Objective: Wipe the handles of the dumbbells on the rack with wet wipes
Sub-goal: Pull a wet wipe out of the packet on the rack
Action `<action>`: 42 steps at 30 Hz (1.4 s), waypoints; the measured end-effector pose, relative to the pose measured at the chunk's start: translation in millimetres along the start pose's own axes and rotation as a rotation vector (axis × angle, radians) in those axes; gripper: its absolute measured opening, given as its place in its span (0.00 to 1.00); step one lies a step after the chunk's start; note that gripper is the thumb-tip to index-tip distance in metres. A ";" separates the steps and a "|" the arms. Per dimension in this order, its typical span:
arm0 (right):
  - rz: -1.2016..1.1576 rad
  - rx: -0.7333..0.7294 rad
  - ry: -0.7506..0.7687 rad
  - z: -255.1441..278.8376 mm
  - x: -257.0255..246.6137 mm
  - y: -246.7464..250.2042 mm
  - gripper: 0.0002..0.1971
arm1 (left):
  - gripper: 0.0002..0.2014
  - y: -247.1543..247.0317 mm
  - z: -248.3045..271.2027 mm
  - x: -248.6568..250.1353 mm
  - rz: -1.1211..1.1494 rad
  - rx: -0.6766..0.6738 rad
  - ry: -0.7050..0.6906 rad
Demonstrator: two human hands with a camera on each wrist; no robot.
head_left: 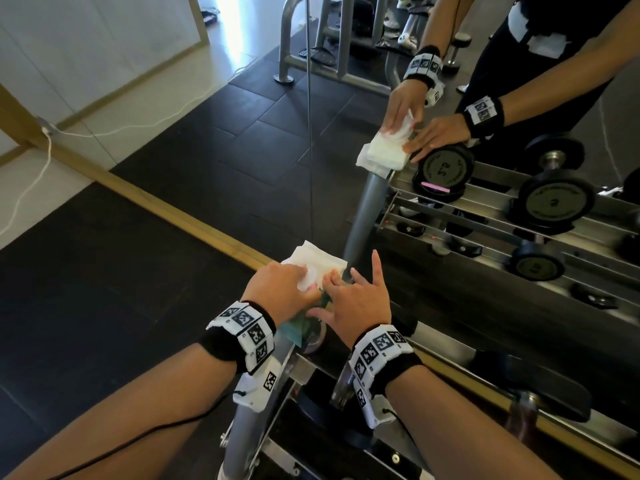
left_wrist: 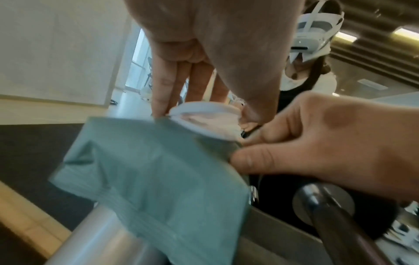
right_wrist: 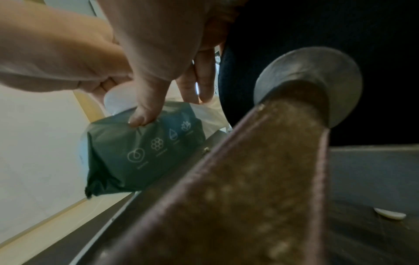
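A person is standing at a metal dumbbell rack (head_left: 540,216) that is backing onto a mirror, both hands meeting at the rack's near corner. Right of the hands, black round-headed dumbbells (head_left: 552,202) are resting on the rack's slanted steel rails, seen mostly as reflections. Directly under the right wrist, one dumbbell's handle (right_wrist: 238,197) is running away from the camera toward its grey end disc; the handle is looking brown, mottled and worn.

Between the two hands, a teal-green soft pack of wet wipes (left_wrist: 147,179) is lying on the rack's grey end tube (head_left: 363,220). The pack is crinkled, with small white line icons printed along one side. Just beyond the fingers of both hands, white wipes (head_left: 311,261) are bunching out of the pack's opening in a loose, folded heap.

The right hand (head_left: 356,299) is steadying the pack, its thumb pressing down on the top edge while its fingers are stretching out fairly straight beyond it. The left hand (head_left: 280,289) is pinching the white wipe material at the opening (left_wrist: 204,122), thumb on one side and fingertips on the other.
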State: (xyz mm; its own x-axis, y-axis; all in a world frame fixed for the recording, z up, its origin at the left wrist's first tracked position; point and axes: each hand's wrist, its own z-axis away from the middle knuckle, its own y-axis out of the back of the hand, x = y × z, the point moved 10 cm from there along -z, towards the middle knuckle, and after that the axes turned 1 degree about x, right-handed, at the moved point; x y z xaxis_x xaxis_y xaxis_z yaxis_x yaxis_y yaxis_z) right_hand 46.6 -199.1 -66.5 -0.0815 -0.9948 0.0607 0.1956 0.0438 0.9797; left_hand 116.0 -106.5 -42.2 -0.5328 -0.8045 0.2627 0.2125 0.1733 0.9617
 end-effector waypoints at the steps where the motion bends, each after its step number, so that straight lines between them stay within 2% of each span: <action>1: 0.001 0.002 0.003 0.3 0.5 -0.4 0.40 | 0.25 1.5 0.3 -0.1 0.006 -0.008 -0.018; 3: 0.005 0.004 0.005 -0.1 0.7 -1.0 0.41 | 0.23 4.1 1.5 -1.9 0.005 -0.023 -0.047; 5: 0.016 0.004 0.002 0.3 0.6 -1.4 0.42 | 0.20 6.8 3.8 -12.3 0.115 -0.014 -0.017; 8: 0.011 0.003 0.010 1.6 1.1 0.3 0.41 | 0.10 13.9 15.8 -56.5 0.674 0.184 0.253; 9: 0.007 0.001 0.010 2.1 1.2 1.2 0.41 | 0.12 13.0 22.1 -73.2 0.836 0.281 0.347; 10: 0.007 -0.002 0.009 2.5 1.0 2.2 0.40 | 0.16 10.5 28.1 -85.7 0.890 0.350 0.399; 11: 0.009 -0.005 0.008 2.7 0.8 3.5 0.40 | 0.21 8.5 31.3 -90.7 0.809 0.367 0.399; 12: 0.009 -0.006 0.007 2.9 0.6 5.2 0.39 | 0.23 5.6 32.5 -88.0 0.623 0.332 0.356; 14: 0.004 0.018 0.007 2.9 0.7 12.9 0.37 | 0.20 -4.8 35.4 -72.3 0.240 0.247 0.218; 15: -0.005 0.049 0.001 2.7 1.0 18.9 0.34 | 0.19 -12.5 38.0 -65.9 0.168 0.205 0.170; 16: -0.017 0.094 -0.011 1.4 1.6 26.1 0.30 | 0.23 -20.6 40.6 -61.3 0.140 0.151 0.143; 19: -0.105 0.229 0.005 -6.5 -3.6 42.9 0.15 | 0.44 -46.3 46.4 -58.4 0.197 0.006 0.135; 21: -0.182 0.220 0.081 -15.9 -16.0 41.2 0.14 | 0.48 -51.8 48.1 -59.5 0.288 -0.006 0.172; 25: -0.206 0.194 0.194 -28.1 -32.6 39.9 0.17 | 0.49 -55.5 50.0 -61.8 0.400 0.010 0.216; 33: -0.135 0.190 0.252 -38.5 -40.4 49.5 0.01 | 0.50 -61.1 49.9 -64.4 0.459 0.008 0.228; 36: -0.130 0.178 0.257 -44.5 -46.7 48.1 0.06 | 0.51 -61.7 50.6 -61.8 0.486 0.010 0.237; 42: -0.291 0.106 0.255 -40.5 -37.1 43.3 0.04 | 0.48 -58.1 50.3 -63.4 0.471 -0.017 0.260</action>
State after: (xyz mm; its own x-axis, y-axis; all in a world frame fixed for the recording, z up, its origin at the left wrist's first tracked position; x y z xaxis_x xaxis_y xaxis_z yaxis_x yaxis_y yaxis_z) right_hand 97.6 -164.1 -34.1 0.1287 -0.9573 -0.2589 0.0968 -0.2477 0.9640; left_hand 96.2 -37.0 -110.8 -0.1562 -0.7562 0.6354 0.3939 0.5422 0.7422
